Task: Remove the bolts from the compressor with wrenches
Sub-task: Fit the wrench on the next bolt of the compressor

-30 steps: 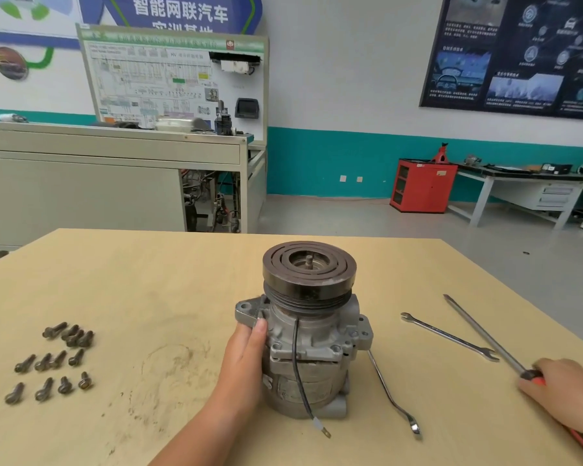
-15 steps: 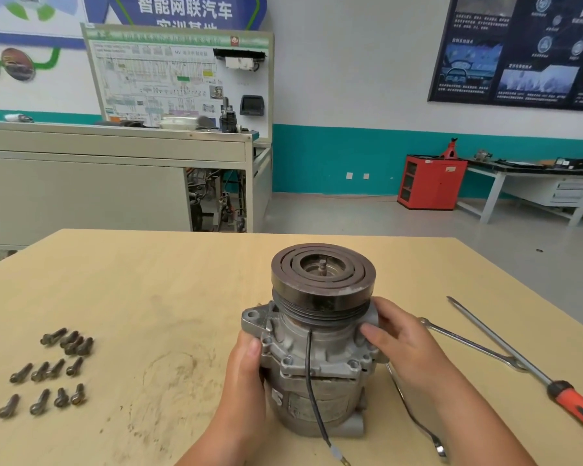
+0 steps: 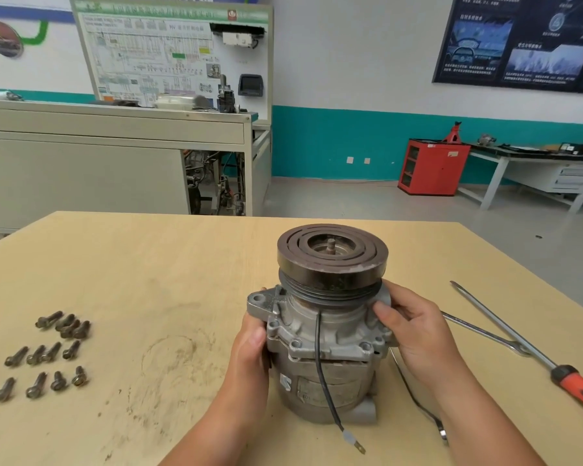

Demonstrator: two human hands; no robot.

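Note:
A grey metal compressor [image 3: 327,368] stands upright on the wooden table [image 3: 169,264], its dark grooved pulley [image 3: 332,255] on top and a black wire hanging down its front. My left hand [image 3: 249,354] grips the housing's left side below a mounting ear. On the right side my right hand [image 3: 414,334] grips the upper housing, thumb on the front. Several removed bolts [image 3: 44,354] lie in rows at the table's left. One wrench [image 3: 482,332] lies right of the compressor, another [image 3: 421,408] partly under my right forearm.
A long screwdriver [image 3: 525,348] with a red-and-black handle lies diagonally at the table's right edge. Beyond the table are a grey training bench [image 3: 115,156], a red cabinet [image 3: 431,166] and a white workbench [image 3: 535,169] by the wall.
My right hand left the screwdriver at the right edge and came over to grip the compressor's right side. The left hand has kept its hold on the left side.

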